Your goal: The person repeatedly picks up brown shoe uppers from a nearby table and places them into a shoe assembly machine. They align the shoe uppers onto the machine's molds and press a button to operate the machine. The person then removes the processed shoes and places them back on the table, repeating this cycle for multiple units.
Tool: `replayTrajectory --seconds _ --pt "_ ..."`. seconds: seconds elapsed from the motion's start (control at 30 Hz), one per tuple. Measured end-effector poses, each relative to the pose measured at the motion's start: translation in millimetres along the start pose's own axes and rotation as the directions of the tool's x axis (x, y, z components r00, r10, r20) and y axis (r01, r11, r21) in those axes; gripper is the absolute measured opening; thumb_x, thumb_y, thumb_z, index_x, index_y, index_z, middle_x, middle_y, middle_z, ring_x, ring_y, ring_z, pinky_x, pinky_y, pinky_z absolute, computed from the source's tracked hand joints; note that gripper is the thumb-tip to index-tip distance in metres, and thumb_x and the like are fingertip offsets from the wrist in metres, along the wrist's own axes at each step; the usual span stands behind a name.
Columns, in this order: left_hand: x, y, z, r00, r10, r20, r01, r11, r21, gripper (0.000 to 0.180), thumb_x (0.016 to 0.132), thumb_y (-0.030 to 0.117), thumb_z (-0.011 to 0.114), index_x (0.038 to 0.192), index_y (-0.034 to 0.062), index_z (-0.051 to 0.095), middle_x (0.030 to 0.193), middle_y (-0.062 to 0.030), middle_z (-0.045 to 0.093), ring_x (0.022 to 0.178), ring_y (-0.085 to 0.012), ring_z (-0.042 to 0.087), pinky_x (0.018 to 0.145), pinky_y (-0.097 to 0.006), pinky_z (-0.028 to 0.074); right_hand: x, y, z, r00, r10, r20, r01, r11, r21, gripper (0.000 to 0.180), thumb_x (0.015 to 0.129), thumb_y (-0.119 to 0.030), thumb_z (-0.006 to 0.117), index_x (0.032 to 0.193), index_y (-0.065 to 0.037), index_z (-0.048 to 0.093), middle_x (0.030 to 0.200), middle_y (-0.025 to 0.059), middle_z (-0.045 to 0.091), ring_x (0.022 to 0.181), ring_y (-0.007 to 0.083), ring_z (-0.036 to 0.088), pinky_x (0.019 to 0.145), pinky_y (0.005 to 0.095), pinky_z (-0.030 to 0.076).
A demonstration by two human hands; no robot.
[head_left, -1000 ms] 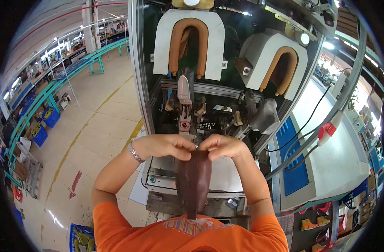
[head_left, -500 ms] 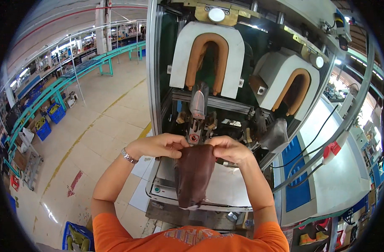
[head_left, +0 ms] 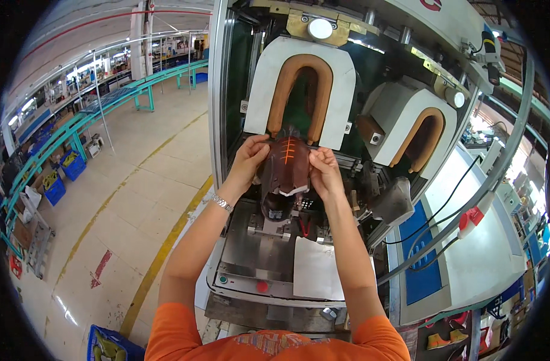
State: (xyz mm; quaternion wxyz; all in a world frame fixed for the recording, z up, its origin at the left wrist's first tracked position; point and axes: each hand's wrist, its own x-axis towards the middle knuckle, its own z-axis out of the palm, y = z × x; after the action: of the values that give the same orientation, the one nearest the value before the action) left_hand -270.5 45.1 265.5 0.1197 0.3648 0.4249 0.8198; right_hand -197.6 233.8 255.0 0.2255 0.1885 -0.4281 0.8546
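A brown leather shoe upper with orange marked lines sits draped over the heel form of a machine, its pale cut edge facing me. My left hand pinches its left edge, thumb and fingers together. My right hand grips its right edge the same way. Most of the form under the leather is hidden; a black mount shows below it. Just behind and above stands a white block with a tan U-shaped pad.
To the right are a second pad block and a grey heel form. The machine's metal bed carries a red button and a white sheet. A blue crate is at lower left; a hose arcs at right.
Both hands have moved forward and up with the shoe upper, from above the near bed onto the heel form. The upper's orange lines and the white sheet now show.
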Motion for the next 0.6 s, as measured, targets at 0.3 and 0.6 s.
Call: replayTrajectory --seconds 0.3,0.6 --pt "23.0 -28.6 -14.5 0.989 -0.005 -0.148 -0.022 0.984 -0.178 0.028 0.083 0.0 0.051 0.109 0.0059 0.042 0.091 -0.005 0.057 0.08 -0.0119 0.055 0.071 -0.024 0.046 25.8 19.1 -8.3 0.994 -0.053 -0.099 0.053 0.999 -0.008 0.017 0.076 0.008 0.055 0.087 -0.003 0.049 0.085 0.004 0.057 0.079 0.0147 0.057 0.077 0.0258 0.046" --pt "63.0 -39.8 -7.0 0.96 0.003 -0.281 -0.105 0.93 -0.352 0.035 0.084 -0.003 0.044 0.116 0.0091 0.04 0.105 -0.0091 0.054 0.095 -0.0209 0.054 0.077 -0.033 0.049 62.3 24.9 8.7 0.906 -0.16 -0.391 0.147 0.987 -0.065 0.025 0.076 0.013 0.045 0.098 0.002 0.048 0.082 0.0071 0.053 0.075 0.0166 0.055 0.067 0.0285 0.049"
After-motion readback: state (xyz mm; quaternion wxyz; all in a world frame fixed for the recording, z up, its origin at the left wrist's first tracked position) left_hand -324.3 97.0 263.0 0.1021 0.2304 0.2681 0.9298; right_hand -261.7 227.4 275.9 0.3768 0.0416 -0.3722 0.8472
